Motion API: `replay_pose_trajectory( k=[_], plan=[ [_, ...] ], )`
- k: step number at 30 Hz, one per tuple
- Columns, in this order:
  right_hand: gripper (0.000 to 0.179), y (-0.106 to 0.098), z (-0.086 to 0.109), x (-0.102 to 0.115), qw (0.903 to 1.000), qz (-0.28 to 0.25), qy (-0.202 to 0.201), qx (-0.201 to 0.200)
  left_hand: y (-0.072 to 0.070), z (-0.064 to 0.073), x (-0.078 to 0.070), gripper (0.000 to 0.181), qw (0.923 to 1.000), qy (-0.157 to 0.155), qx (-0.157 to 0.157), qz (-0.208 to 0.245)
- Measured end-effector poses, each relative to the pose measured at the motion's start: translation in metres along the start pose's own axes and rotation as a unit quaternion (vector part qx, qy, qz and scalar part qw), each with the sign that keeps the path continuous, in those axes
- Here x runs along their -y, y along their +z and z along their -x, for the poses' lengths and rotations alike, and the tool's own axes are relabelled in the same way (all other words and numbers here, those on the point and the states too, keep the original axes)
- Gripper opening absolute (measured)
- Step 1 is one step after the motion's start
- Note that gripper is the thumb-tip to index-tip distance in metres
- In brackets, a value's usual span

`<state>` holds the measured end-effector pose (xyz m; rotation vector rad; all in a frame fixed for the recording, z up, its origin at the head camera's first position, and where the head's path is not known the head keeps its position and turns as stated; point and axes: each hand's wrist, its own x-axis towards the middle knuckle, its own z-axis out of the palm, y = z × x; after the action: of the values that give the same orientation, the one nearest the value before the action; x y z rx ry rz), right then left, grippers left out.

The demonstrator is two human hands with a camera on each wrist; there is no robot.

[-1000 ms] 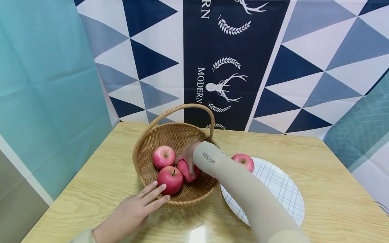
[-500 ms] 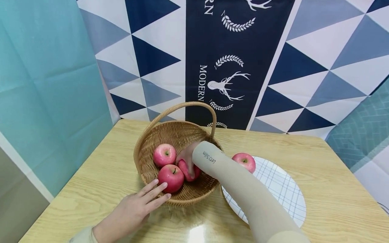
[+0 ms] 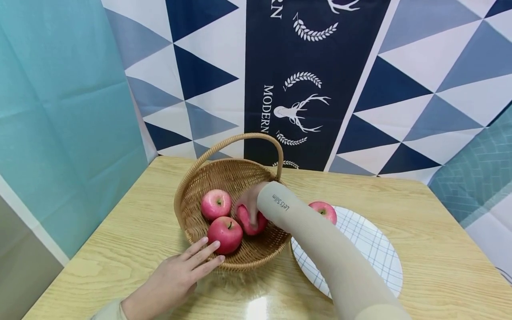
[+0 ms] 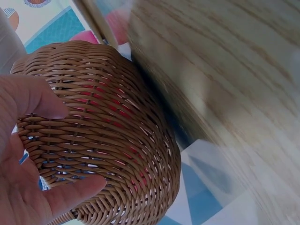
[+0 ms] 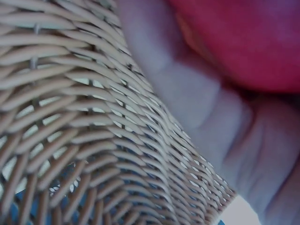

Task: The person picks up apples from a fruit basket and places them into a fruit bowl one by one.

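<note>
Rough woven wicker basket (image 3: 226, 171); smooth, glossy apples (image 3: 225, 235) inside it; shiny wood-grain counter (image 3: 132, 222) beneath it; matt printed cloth (image 3: 216, 44) behind it.

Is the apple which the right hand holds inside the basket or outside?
Inside the basket: the head view shows the apple, gripped by the right hand, within the rim, beside two other apples.

The apples (image 3: 225, 235) are pinkish red, the woven basket (image 3: 230, 171) brown, the plate (image 3: 370, 249) white with seemingly grey-blue checks.

Four apples (image 3: 225, 235), one basket (image 3: 232, 171), one plate (image 3: 372, 253), two hands (image 3: 176, 273), one table (image 3: 448, 249).
</note>
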<state>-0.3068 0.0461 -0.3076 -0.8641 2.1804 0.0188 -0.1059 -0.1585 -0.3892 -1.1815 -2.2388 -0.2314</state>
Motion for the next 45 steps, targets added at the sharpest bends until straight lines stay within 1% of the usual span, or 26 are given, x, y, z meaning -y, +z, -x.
replay_pose_trajectory(
  k=[2, 4, 6, 11, 16, 20, 22, 24, 29, 32, 35, 38, 40, 42, 45],
  plan=[
    [0.046, -0.002, 0.003, 0.001, 1.0, 0.006, -0.006, -0.003, 0.0, -0.001, 0.0, 0.071, 1.0, -0.001, 0.001, 0.0],
    [0.049, -0.003, 0.006, 0.001, 0.9999, 0.006, -0.016, -0.002, 0.0, -0.001, 0.0, 0.07, 1.0, -0.001, -0.001, -0.002],
    [0.048, -0.007, 0.018, 0.008, 0.9999, -0.005, -0.015, 0.005, -0.001, -0.002, 0.0, 0.07, 1.0, 0.0, -0.003, -0.002],
    [0.057, -0.011, 0.029, 0.008, 0.9997, -0.022, -0.01, 0.0, -0.002, -0.003, -0.002, 0.076, 1.0, 0.002, -0.006, -0.004],
    [0.058, -0.013, 0.04, 0.007, 0.9983, -0.054, -0.02, 0.001, -0.003, -0.003, -0.003, 0.08, 1.0, 0.002, -0.003, -0.004],
    [0.066, -0.014, 0.045, 0.005, 0.9983, -0.051, -0.019, -0.019, -0.004, -0.002, -0.002, 0.081, 1.0, 0.002, 0.0, -0.004],
    [0.071, -0.014, 0.047, 0.005, 0.9982, -0.039, -0.024, -0.039, -0.004, -0.002, -0.002, 0.082, 1.0, 0.002, -0.001, -0.004],
    [0.073, -0.014, 0.048, 0.004, 0.9967, -0.034, -0.044, -0.06, -0.004, -0.002, -0.002, 0.082, 1.0, 0.004, -0.002, -0.004],
    [0.074, -0.013, 0.05, 0.002, 0.988, -0.043, -0.101, -0.109, -0.003, -0.003, -0.002, 0.082, 1.0, 0.008, -0.002, 0.0],
    [0.074, -0.013, 0.051, 0.003, 0.9827, -0.052, -0.116, -0.134, -0.004, -0.003, -0.002, 0.082, 1.0, 0.004, -0.001, 0.004],
    [0.074, -0.014, 0.053, 0.004, 0.9778, -0.057, -0.122, -0.161, -0.004, -0.003, -0.001, 0.082, 1.0, -0.003, -0.002, 0.006],
    [0.073, -0.015, 0.057, 0.002, 0.9719, -0.063, -0.136, -0.181, -0.005, -0.003, -0.001, 0.083, 1.0, -0.004, 0.0, 0.001],
    [0.074, -0.015, 0.059, -0.001, 0.9675, -0.075, -0.15, -0.189, -0.005, -0.002, -0.001, 0.083, 1.0, 0.0, 0.0, -0.002],
    [0.076, -0.014, 0.061, -0.004, 0.9626, -0.098, -0.162, -0.193, -0.005, -0.002, -0.001, 0.083, 1.0, 0.005, 0.0, -0.003],
    [0.076, -0.012, 0.066, -0.007, 0.953, -0.134, -0.179, -0.205, -0.004, -0.002, 0.0, 0.081, 0.9999, 0.01, -0.004, -0.002]
  ],
)
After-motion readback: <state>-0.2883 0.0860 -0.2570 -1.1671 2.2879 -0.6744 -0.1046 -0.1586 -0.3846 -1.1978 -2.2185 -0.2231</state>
